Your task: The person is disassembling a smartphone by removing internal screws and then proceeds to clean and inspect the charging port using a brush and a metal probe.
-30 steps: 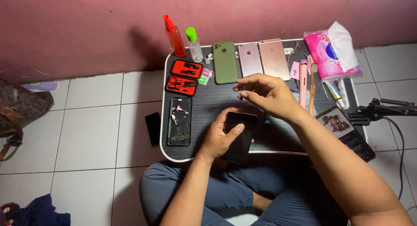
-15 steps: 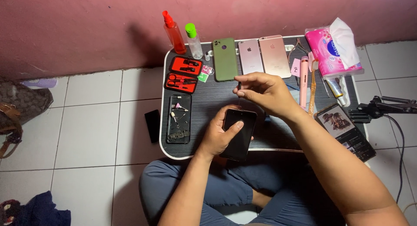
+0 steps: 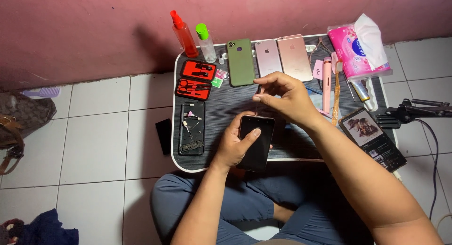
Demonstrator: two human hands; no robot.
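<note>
My left hand (image 3: 235, 146) clamps the black phone (image 3: 256, 142), thumb on its face; right hand (image 3: 285, 96) hovers above w/ fingertips pinched, contents indiscernible—keep phone flat, approach slow.

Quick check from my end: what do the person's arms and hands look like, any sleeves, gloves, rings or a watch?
Both forearms are bare up to the frame edge: no sleeves show. The left hand and right hand wear no gloves, and no rings, watch or wristband can be seen. Blue-grey trousers cover the crossed legs below.

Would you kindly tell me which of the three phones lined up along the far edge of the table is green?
The green phone, leftmost of the row, beside the clear bottle; the other two are pinkish.
</note>
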